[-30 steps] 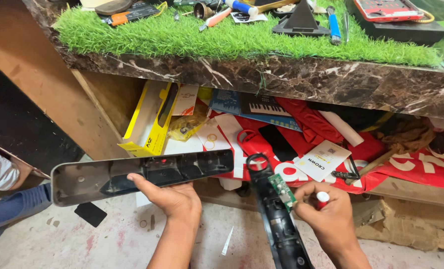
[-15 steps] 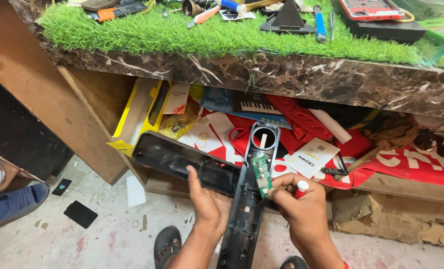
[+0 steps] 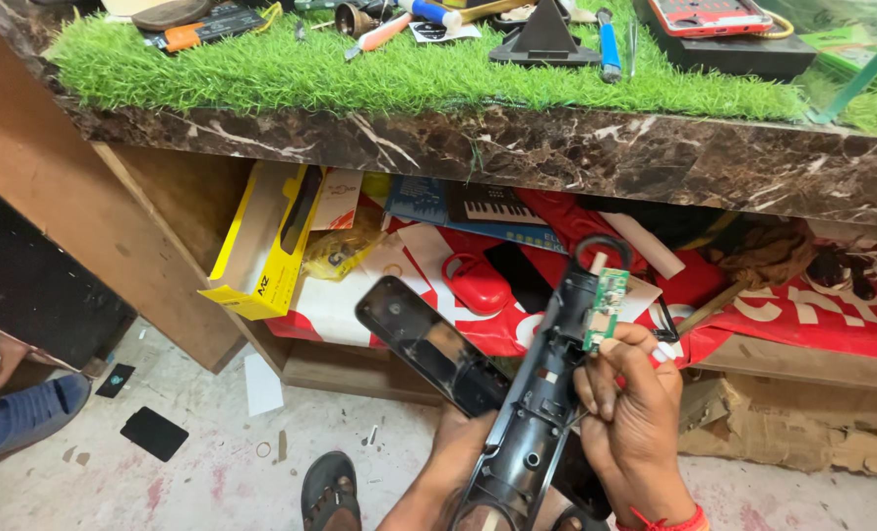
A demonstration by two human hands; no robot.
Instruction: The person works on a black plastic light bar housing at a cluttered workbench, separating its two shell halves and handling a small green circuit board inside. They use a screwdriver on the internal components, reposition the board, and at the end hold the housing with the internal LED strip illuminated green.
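Note:
My left hand (image 3: 455, 444) grips the near end of a long black plastic cover panel (image 3: 428, 344), which slants up to the left. Most of that hand is hidden behind a black elongated housing (image 3: 537, 413) that stands almost upright in front of me. My right hand (image 3: 630, 413) holds this housing by its upper part, with the fingertips on a small green circuit board (image 3: 605, 307) fixed near its top. A round black ring (image 3: 603, 248) sits at the housing's tip.
A marble-edged counter (image 3: 556, 157) covered in green turf carries several tools. The shelf below holds a yellow box (image 3: 266, 236), a red case (image 3: 473, 283) and red printed cloth (image 3: 802, 315). Torn cardboard (image 3: 802, 433) lies at the right; my sandalled foot (image 3: 328, 490) and another person's leg (image 3: 15, 418) are on the floor.
The cover panel has swung from lying level at the left to slanting close beside the housing. Both hands have come together and lower, and my right fingers now rest on the circuit board.

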